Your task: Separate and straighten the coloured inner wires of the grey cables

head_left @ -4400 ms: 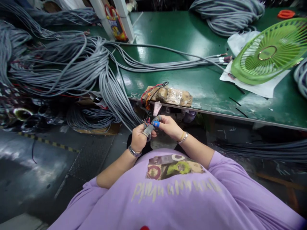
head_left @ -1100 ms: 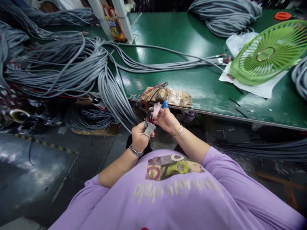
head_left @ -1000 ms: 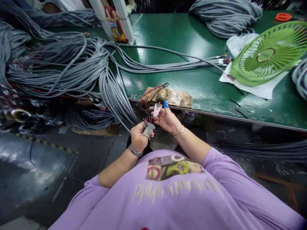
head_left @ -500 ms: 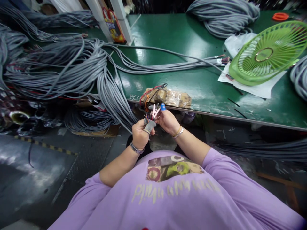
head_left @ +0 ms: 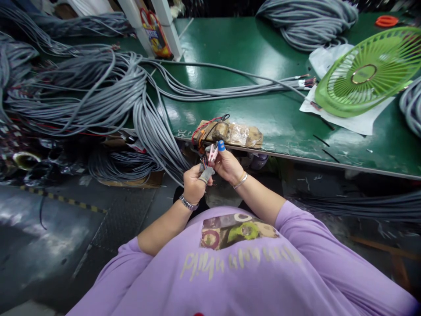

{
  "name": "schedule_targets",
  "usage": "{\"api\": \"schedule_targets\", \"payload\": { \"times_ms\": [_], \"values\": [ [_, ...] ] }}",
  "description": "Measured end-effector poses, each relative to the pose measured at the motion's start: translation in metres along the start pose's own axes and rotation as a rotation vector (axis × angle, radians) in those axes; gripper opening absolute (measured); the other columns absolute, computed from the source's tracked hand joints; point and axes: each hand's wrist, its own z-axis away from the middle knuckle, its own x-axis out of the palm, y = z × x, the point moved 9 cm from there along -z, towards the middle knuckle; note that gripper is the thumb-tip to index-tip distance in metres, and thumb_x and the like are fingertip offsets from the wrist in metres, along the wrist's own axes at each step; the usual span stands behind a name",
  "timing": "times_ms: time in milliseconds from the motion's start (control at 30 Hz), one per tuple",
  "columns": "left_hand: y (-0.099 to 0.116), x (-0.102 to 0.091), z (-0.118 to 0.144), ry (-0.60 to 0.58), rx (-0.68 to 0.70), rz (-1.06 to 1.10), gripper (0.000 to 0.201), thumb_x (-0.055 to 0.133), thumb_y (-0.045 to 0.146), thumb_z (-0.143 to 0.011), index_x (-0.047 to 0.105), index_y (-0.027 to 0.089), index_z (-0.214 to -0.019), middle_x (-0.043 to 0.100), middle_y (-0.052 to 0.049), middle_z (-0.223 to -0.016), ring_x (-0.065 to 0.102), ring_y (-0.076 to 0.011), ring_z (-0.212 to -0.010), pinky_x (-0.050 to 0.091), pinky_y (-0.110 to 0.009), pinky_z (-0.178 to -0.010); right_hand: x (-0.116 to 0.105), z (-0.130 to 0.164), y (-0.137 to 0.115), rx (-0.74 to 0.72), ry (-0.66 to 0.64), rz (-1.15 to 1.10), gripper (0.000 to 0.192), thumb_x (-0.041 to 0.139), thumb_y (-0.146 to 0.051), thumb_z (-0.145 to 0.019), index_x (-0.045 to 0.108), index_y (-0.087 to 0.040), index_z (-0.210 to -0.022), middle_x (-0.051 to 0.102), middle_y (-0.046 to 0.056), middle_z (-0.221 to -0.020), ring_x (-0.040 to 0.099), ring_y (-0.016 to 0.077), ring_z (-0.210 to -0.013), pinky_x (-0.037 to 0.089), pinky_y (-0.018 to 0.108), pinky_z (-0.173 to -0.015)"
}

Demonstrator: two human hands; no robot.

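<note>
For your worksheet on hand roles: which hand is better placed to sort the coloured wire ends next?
Probably the right hand: its fingertips already sit at the coloured wire ends, while the left hand grips the cable below.

Layout: hands in front of the desk (head_left: 263, 109) near edge, cable stock to the left and behind.

The left hand (head_left: 193, 186) and right hand (head_left: 228, 166) meet just before the desk edge, with the cable end (head_left: 204, 163) between them. A taped block (head_left: 230, 131) lies on the desk edge directly behind the hands. The cable bundle (head_left: 98, 92) lies on the desk's left part and hangs over the edge to the left of the hands. A fan guard (head_left: 365, 74) rests on a sheet (head_left: 355, 120) at far right. A cable coil (head_left: 305, 22) lies at the rear.
</note>
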Motion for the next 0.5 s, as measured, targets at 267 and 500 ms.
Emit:
{"api": "schedule_targets", "payload": {
  "times_ms": [267,500],
  "values": [
    [0.014,-0.011,0.008,0.04,0.105,0.01,0.016,0.065,0.03,-0.081,0.064,0.017,-0.071,0.059,0.003,-0.05,0.052,-0.009,-0.041,0.043,-0.021,-0.043,0.006,0.013,0.003,0.158,-0.052,0.008,0.059,0.04,-0.072,-0.085,0.065,-0.018,-0.087,0.064,0.002,-0.075,0.053,0.0095,-0.058,0.041,0.021,-0.052],
    [0.046,-0.029,0.009,0.176,0.381,-0.38,0.015,0.063,0.031,-0.081,0.068,0.017,-0.078,0.062,0.001,-0.056,0.058,-0.0106,-0.05,0.046,-0.022,-0.053,0.003,0.016,-0.009,0.068,0.007,0.047,0.035,0.052,-0.049,-0.09,0.066,-0.018,-0.088,0.063,0.0,-0.073,0.052,0.0074,-0.057,0.039,0.018,-0.05]
  ]
}}
